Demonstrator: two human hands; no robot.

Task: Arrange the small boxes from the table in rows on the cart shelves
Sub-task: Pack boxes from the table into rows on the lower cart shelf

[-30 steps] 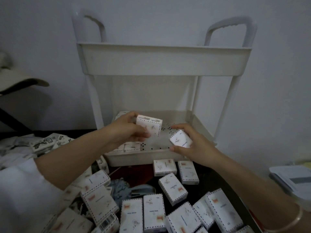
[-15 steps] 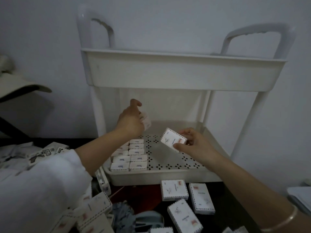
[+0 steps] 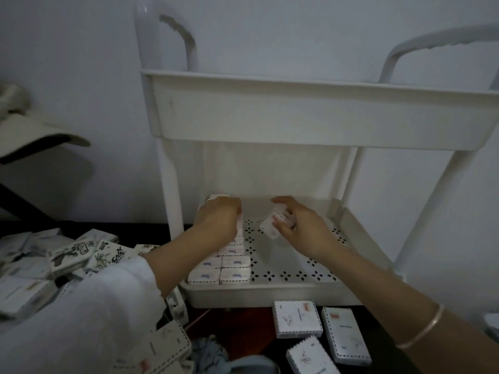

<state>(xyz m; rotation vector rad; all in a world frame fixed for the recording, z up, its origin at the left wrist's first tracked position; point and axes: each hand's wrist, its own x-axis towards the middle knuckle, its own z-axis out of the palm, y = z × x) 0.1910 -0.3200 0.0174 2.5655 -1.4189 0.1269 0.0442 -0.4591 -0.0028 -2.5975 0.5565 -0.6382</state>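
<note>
Left hand (image 3: 218, 222): grip closed on an upright box (image 3: 240, 226) at the rear of two rows of white cardboard boxes (image 3: 220, 269), long axes left-right, on the perforated plastic lower shelf (image 3: 272, 288). Right hand (image 3: 302, 233): grip pinches a tilted box (image 3: 270, 225) just above the shelf, set diagonally.

One cart (image 3: 270, 117), two hands (image 3: 216, 222) (image 3: 303, 234), two held boxes (image 3: 270, 228)
</note>
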